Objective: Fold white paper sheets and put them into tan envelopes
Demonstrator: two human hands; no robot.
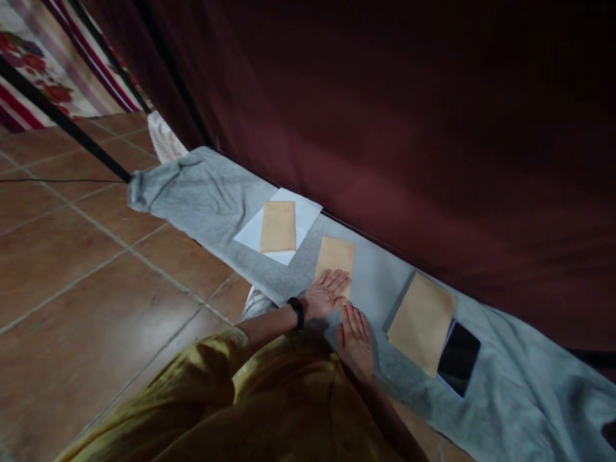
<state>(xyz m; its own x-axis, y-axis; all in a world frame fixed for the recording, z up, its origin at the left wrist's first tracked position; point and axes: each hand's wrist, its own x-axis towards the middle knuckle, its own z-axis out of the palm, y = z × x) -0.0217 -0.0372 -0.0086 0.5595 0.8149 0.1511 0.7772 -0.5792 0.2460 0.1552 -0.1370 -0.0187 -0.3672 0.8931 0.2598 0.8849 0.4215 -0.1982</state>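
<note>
Brown floor tiles (72,269) run along the left, and a dark red curtain (409,160) hangs behind. On the floor lies a grey cloth (206,192), stretched out beside the curtain. I count three brown envelopes on it. The middle envelope (335,256) lies right in front of the person, with its long side pointing away toward the curtain. The left hand (326,294) lies flat on the near end of this envelope, fingers spread a little and holding nothing. It wears a black band (297,312) on the wrist. The right hand (355,340) lies flat on the cloth just beside the left hand, fingers together, also holding nothing. It sits just below the envelope's near edge, and I cannot tell if its fingertips touch it. So the left hand is the nearer one. The far envelope (278,226) rests on one white sheet (298,208), off to the left and farther away. The big envelope (422,323) lies to the right, near the right hand but apart from it. One dark phone (459,366) pokes out from under its right edge. Yellow clothes (240,404) fill the bottom.
</note>
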